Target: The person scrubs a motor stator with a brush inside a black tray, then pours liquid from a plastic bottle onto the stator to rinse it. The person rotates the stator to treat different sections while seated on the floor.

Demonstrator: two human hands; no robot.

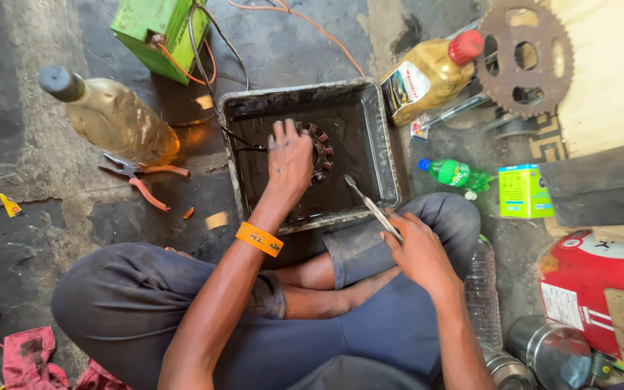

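Pressing my left hand [288,160], fingers closed on the round stator [318,152] in the tray [380,130], my right hand [414,249] gripped a thin tool [370,206], perhaps a brush.

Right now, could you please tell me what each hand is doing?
Left hand: closed on the round toothed part in the tray.
Right hand: holding a thin metal tool.

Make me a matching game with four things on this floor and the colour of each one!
Things:
1. pliers
2. small plastic bottle
3. sprocket
4. wristband

Colours:
a. rusty brown
b. orange band
c. green with a blue cap
d. red handles

Pairs: 1-d, 2-c, 3-a, 4-b. The wristband sits on the left hand, which presses a round toothed metal part in the black tray.
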